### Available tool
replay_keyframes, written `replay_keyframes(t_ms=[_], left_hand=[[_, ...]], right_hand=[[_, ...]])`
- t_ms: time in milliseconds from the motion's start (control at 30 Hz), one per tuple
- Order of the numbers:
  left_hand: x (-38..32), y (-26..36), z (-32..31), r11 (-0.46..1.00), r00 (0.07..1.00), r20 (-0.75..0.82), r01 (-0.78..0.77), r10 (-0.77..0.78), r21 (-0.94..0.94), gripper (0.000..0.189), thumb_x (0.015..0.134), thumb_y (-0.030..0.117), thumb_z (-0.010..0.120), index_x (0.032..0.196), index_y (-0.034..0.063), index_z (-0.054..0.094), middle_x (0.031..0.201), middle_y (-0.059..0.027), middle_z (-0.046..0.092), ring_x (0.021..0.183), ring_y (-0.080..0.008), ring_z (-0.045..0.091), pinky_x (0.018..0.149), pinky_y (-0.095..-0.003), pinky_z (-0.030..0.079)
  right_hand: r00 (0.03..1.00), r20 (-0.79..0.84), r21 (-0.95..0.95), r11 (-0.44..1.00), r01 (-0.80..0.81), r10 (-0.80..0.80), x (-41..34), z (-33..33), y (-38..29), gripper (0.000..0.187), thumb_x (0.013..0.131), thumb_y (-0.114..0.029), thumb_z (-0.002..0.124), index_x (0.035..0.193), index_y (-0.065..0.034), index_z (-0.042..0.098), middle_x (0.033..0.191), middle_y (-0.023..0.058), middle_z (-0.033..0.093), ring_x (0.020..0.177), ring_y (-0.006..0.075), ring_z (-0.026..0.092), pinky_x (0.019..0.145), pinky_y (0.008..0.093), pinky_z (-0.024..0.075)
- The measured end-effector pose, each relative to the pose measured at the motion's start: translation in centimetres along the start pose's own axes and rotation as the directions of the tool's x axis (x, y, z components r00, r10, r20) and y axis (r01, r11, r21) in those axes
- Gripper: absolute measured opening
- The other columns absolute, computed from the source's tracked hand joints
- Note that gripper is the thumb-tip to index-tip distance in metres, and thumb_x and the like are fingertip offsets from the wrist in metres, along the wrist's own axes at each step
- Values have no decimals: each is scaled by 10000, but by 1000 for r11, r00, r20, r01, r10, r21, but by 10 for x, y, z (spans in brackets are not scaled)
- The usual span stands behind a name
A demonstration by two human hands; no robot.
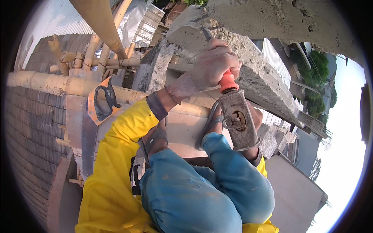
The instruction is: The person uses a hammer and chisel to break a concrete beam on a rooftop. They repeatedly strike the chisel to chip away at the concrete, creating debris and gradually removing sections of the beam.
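Observation:
My left hand (214,64) is closed around a chisel with an orange grip (228,80); its steel blade (207,33) points at the rough, chipped concrete edge (233,38). Against the grip's near end sits a worn steel hammer head (237,119), with a bent metal loop on its face. Mostly hidden behind that head, my right hand (255,115) holds the hammer, whose handle is largely out of sight. Pale dust coats my left hand. Whether the hammer touches the chisel's end, I cannot tell.
A handsaw (104,100) with an orange and black handle lies on boards at the left. Bamboo poles (78,83) cross there, and one upright pole (102,23) rises near the top. My sandalled feet rest on a board (183,128). An overhanging concrete slab (279,17) is close above.

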State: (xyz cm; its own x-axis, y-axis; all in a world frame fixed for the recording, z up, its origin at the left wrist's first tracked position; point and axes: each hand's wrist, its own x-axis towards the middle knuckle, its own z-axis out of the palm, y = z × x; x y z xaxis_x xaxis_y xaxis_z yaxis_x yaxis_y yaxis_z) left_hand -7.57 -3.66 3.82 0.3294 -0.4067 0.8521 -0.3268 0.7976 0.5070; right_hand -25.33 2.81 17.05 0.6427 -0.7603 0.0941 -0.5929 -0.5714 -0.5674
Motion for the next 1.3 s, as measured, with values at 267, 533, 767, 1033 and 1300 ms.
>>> replay_keyframes(t_ms=[267, 533, 767, 1033, 1300], left_hand=[[0, -4, 3, 999, 997, -80, -18, 21, 27, 319, 847, -40, 735, 974, 94, 476, 675, 4, 557, 556, -171, 471, 764, -349, 484], [-7, -5, -1, 999, 1000, -7, 27, -26, 41, 312, 914, 16, 699, 970, 97, 403, 689, 10, 551, 584, -147, 463, 816, -374, 483], [-3, -9, 3, 997, 1000, -6, 14, -13, 81, 305, 926, 32, 694, 983, 101, 402, 675, 11, 548, 561, -149, 462, 842, -380, 482], [-9, -11, 0, 996, 1000, 24, 4, -6, 84, 294, 927, 22, 685, 987, 93, 406, 688, 7, 556, 568, -157, 475, 834, -405, 483], [-4, -20, -3, 997, 999, 38, -30, 27, 72, 281, 939, 33, 672, 991, 85, 401, 700, 24, 546, 584, -133, 471, 847, -394, 472]], right_hand=[[948, -262, 22, 981, 194, -182, -11, 3, -13, 163, 816, -33, 736, 816, 4, 578, 676, 75, 582, 589, 211, 589, 590, 333, 509], [992, -122, -8, 1000, 11, -12, -3, 10, -1, 270, 782, -182, 771, 743, -47, 540, 637, 87, 510, 518, 217, 540, 499, 329, 439], [996, -60, -31, 997, -75, 73, 8, 14, -1, 303, 756, -172, 800, 753, -40, 528, 623, 100, 471, 499, 278, 485, 481, 360, 398], [927, -322, -12, 980, 199, -192, -9, 19, 11, 279, 745, -161, 784, 741, -31, 537, 621, 89, 489, 504, 230, 518, 512, 325, 431], [974, -227, 121, 992, 16, 12, -6, 24, 12, 282, 755, -175, 778, 712, -50, 529, 604, 108, 484, 479, 283, 488, 473, 378, 398]])
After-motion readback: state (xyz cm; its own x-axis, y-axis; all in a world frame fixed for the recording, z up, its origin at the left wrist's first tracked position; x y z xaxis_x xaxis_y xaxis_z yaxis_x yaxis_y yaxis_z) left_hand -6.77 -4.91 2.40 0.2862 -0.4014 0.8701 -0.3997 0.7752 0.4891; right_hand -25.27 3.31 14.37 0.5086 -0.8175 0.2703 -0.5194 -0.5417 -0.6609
